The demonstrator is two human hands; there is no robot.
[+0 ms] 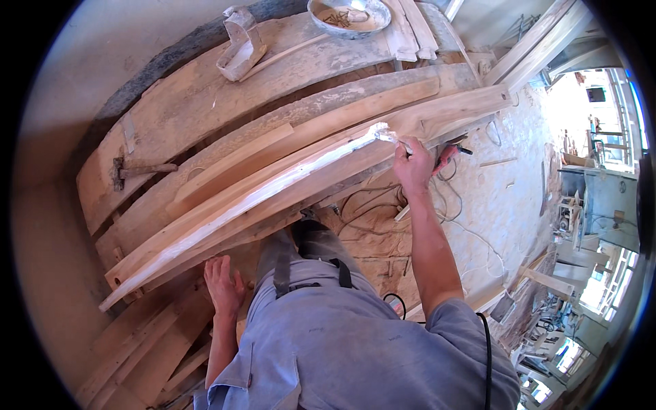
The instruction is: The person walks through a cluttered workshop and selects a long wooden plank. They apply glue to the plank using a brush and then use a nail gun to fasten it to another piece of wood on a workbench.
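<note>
My right hand point(414, 166) pinches a small brush-like applicator point(391, 136), its tip thick with white paste. The tip touches a long wooden beam point(451, 113) lying diagonally on the bench. A wet white strip point(273, 184) runs along the beam's narrow face, from the applicator down to the near left end. My left hand point(224, 283) is by the beam's near edge, fingers apart and slightly bent, holding nothing. Whether its fingertips touch the wood I cannot tell. Just past my right hand, a red and black tool point(447, 156) is partly hidden.
Across the bench point(171, 96) lie a hammer point(140, 171), a cut-open whitish container point(240, 44) and a metal bowl point(350, 17) with screws or nails. Cables point(369, 212) loop over the dusty floor. Planks point(150, 348) are stacked at lower left.
</note>
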